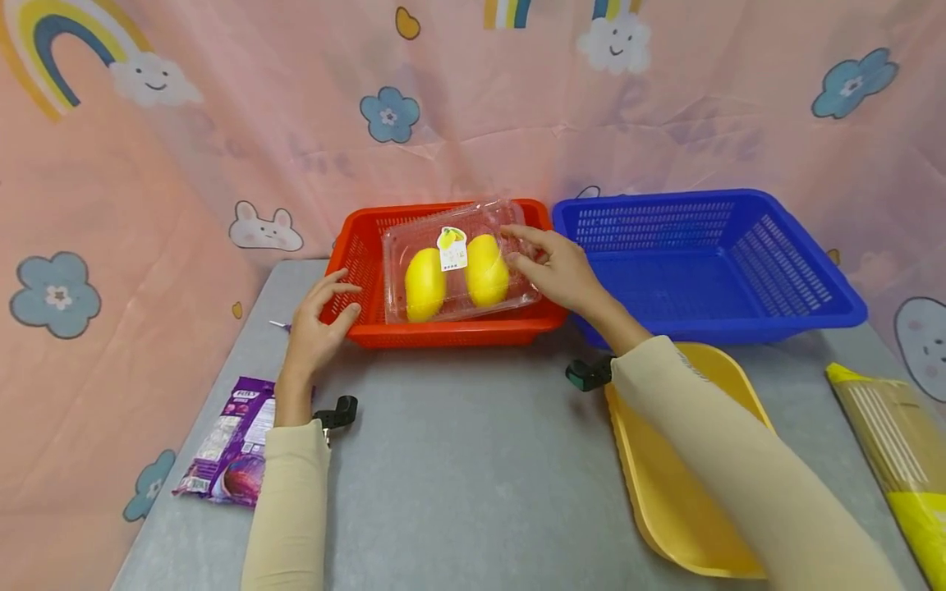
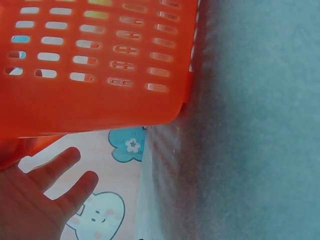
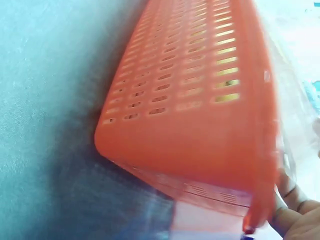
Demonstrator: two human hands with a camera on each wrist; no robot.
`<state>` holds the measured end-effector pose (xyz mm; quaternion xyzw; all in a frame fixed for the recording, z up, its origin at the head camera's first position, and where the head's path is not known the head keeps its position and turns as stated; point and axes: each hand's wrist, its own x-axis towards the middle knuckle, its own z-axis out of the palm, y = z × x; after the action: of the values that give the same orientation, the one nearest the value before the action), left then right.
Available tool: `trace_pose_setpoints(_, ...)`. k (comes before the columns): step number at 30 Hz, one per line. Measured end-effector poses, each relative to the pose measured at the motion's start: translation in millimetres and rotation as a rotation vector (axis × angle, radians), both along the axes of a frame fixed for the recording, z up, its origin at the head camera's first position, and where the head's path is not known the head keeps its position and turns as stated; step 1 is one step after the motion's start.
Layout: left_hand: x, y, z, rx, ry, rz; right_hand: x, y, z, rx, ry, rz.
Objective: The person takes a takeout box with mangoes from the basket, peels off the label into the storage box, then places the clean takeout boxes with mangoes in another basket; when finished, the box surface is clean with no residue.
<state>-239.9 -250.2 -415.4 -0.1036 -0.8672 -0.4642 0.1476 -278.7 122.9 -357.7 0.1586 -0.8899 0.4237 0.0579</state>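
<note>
A clear plastic box (image 1: 402,234) with two yellow mangoes (image 1: 488,271) and a fruit label (image 1: 452,249) lies slanted in the red basket (image 1: 443,335). My right hand (image 1: 557,267) is over the box's right end, its fingers loosely bent at the clear plastic; the wrist view does not show them pinching it. At the basket's left rim is my left hand (image 1: 318,320), fingers spread and holding nothing. The left wrist view shows that hand (image 2: 35,205) beside the perforated red wall.
A blue basket (image 1: 702,328) stands right of the red one. In front of it is a yellow tray (image 1: 658,509), partly under my right sleeve. A purple packet (image 1: 240,443) lies at left, a yellow-and-brown packet (image 1: 887,435) at far right. A patterned pink cloth (image 1: 296,98) hangs behind.
</note>
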Motion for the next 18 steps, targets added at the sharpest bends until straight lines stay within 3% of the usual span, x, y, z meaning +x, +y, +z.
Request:
trace_pose_setpoints(9,0.1,0.9,-0.5,0.002,-0.009,0.004,24.4,20,29.7,-0.16,0.018,-0.017)
trace_pose_setpoints(18,1.6,1.9,0.1,-0.002,-0.022,0.007,67.1,38,51.1,-0.169,-0.016,-0.016)
